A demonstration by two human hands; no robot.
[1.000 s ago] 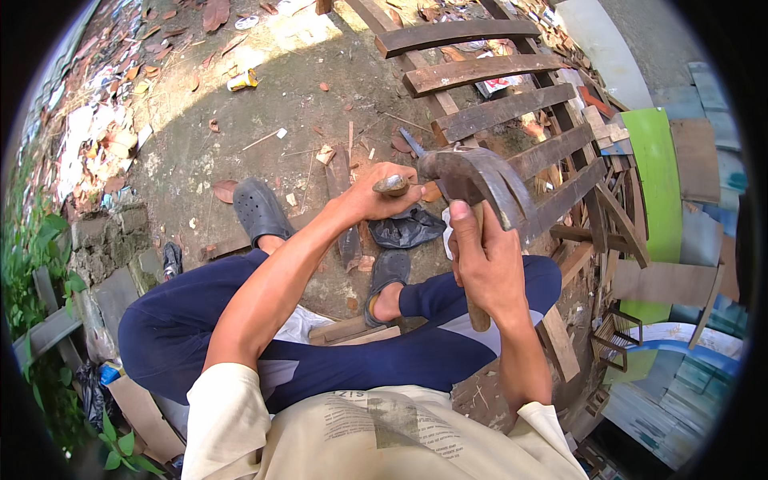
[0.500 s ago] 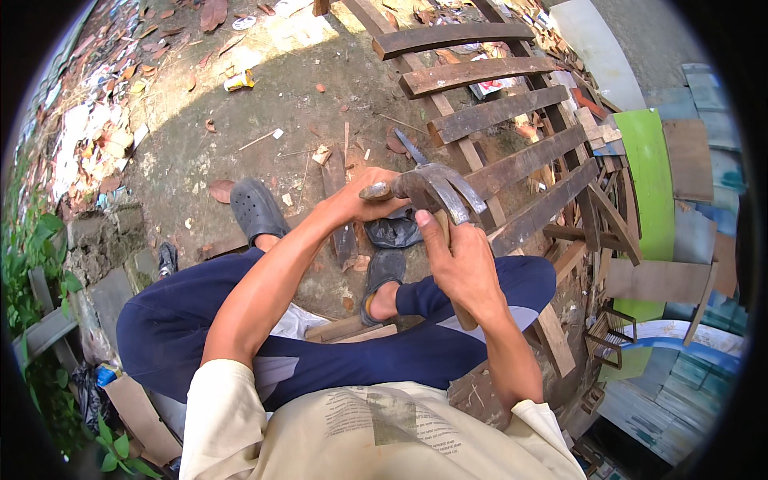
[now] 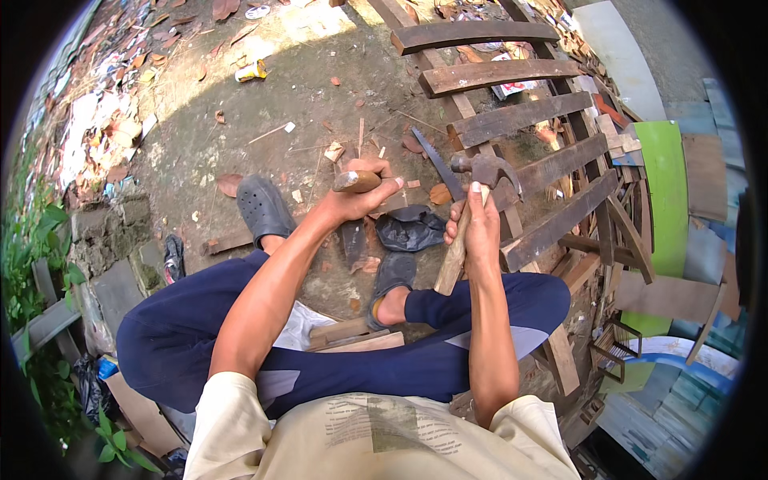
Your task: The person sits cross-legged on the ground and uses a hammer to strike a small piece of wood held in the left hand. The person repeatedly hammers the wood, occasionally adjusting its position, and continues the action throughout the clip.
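Head view: the hammer (image 3: 472,200) sat just right of centre, my right hand (image 3: 474,232) clenched round its handle. A second earlier both hands met at its head; now my left hand (image 3: 360,192) had drawn away, gripping a wooden-handled tool (image 3: 356,181). Its handle ran from lower left up to the head, claw toward the slatted frame (image 3: 552,168).

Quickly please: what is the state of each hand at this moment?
Left hand: closed around a wooden handle of a tool; the rest is unclear.
Right hand: closed on the claw hammer, gripped by its wooden shaft.
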